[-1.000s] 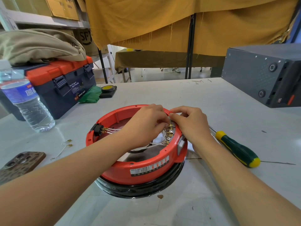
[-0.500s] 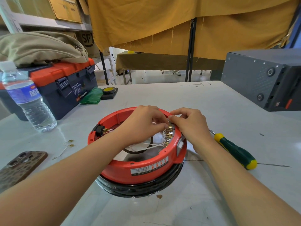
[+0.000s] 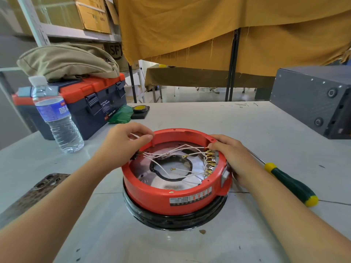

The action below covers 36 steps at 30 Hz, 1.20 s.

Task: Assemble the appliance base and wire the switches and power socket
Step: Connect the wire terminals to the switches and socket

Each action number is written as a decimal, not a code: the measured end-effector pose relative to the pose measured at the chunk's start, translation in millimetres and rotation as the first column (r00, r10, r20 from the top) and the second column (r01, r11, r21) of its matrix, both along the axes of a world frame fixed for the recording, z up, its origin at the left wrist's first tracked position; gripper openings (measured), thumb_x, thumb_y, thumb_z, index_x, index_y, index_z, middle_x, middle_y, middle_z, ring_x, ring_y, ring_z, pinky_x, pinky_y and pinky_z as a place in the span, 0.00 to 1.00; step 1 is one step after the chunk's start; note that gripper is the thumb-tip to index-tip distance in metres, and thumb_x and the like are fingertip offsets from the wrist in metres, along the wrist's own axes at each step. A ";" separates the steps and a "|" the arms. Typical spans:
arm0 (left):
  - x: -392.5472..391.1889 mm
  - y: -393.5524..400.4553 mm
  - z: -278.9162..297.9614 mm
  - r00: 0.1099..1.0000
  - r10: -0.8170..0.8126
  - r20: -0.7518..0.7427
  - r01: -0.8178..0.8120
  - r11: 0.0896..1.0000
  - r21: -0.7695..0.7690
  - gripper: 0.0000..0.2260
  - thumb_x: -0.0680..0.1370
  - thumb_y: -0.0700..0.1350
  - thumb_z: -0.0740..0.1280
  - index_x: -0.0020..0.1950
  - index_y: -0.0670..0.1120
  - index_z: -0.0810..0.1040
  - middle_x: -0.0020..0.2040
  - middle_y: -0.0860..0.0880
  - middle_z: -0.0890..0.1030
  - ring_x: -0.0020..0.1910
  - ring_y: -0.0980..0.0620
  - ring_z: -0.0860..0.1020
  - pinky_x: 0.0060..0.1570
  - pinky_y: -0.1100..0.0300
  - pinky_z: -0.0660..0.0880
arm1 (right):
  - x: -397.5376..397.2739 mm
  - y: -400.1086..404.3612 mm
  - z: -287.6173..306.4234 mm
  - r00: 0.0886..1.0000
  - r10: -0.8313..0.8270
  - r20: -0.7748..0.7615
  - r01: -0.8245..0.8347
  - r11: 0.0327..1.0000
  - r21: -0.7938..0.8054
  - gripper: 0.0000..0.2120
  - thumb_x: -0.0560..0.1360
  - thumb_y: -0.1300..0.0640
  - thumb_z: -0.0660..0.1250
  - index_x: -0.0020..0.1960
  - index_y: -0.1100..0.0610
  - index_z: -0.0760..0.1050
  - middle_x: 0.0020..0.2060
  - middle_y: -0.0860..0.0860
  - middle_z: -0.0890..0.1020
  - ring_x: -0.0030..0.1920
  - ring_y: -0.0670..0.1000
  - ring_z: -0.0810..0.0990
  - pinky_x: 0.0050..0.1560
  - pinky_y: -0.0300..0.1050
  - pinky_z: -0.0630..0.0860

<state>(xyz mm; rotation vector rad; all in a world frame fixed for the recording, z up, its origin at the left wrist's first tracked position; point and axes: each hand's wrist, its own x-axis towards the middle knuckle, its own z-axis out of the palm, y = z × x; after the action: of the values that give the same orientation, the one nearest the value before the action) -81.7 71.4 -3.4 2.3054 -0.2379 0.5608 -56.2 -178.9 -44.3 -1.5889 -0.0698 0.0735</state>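
While pinching wire, left hand over base

Head-worn view, forward and down

On the worktop: bottle beside toolbox under tan bag, phone near left, grey box far right.

Glossy red plastic base, shiny metal plate, smooth matt table, clear plastic bottle
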 end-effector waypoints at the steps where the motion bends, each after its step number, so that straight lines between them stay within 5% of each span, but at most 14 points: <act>1: -0.4 7.1 -3.6 1.000 0.028 -0.001 -0.028 0.999 -0.038 0.05 0.74 0.40 0.69 0.43 0.50 0.83 0.42 0.55 0.83 0.39 0.59 0.78 0.44 0.64 0.75 | -0.1 0.5 0.2 1.000 -0.006 0.002 0.006 1.000 0.006 0.11 0.74 0.63 0.65 0.49 0.50 0.82 0.41 0.56 0.85 0.36 0.54 0.82 0.40 0.45 0.79; 9: 9.8 56.5 -30.2 0.981 0.174 -0.082 -0.188 0.955 -0.231 0.11 0.76 0.38 0.66 0.42 0.55 0.80 0.44 0.55 0.83 0.48 0.54 0.80 0.52 0.58 0.74 | 1.0 0.2 1.7 1.000 -0.009 0.026 0.010 0.999 -0.030 0.12 0.74 0.64 0.64 0.48 0.50 0.82 0.40 0.56 0.86 0.38 0.56 0.82 0.39 0.46 0.80; 13: 11.2 71.4 -44.3 0.960 0.259 -0.103 -0.269 0.957 -0.110 0.12 0.75 0.35 0.64 0.43 0.52 0.80 0.46 0.53 0.82 0.48 0.53 0.79 0.43 0.61 0.72 | 5.5 -3.5 0.4 0.998 -0.045 0.040 0.047 0.998 -0.050 0.11 0.74 0.64 0.64 0.49 0.51 0.81 0.41 0.57 0.85 0.40 0.58 0.83 0.46 0.51 0.80; 20: 8.0 94.6 -58.8 0.870 0.433 -0.235 -0.392 0.898 0.201 0.14 0.72 0.32 0.64 0.54 0.44 0.81 0.57 0.43 0.78 0.55 0.45 0.76 0.56 0.55 0.69 | 11.3 -5.7 -4.5 0.998 -0.051 0.048 0.054 0.996 -0.068 0.11 0.73 0.63 0.65 0.48 0.51 0.82 0.40 0.55 0.86 0.39 0.57 0.84 0.46 0.50 0.79; 27: 5.5 89.6 -60.4 0.849 0.439 -0.294 -0.379 0.894 0.239 0.10 0.74 0.35 0.64 0.48 0.47 0.83 0.47 0.48 0.80 0.49 0.50 0.76 0.49 0.65 0.66 | 11.2 -6.8 -4.8 0.997 -0.049 0.053 0.053 0.995 -0.081 0.10 0.73 0.62 0.65 0.48 0.51 0.82 0.39 0.54 0.86 0.37 0.54 0.84 0.42 0.48 0.78; 36: 5.5 78.2 -60.3 0.918 0.287 -0.274 -0.335 0.931 -0.146 0.08 0.70 0.39 0.75 0.45 0.50 0.81 0.43 0.49 0.83 0.43 0.51 0.81 0.50 0.58 0.73 | 10.7 -6.2 -5.2 0.997 -0.049 0.058 0.053 0.996 -0.071 0.10 0.73 0.62 0.65 0.48 0.51 0.82 0.40 0.54 0.86 0.38 0.54 0.84 0.41 0.47 0.78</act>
<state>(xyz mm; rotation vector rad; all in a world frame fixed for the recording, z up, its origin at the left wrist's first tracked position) -76.2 149.5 -63.7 2.2087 0.3001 0.4222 -45.6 -185.1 -49.6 -1.6646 -0.0709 -0.0092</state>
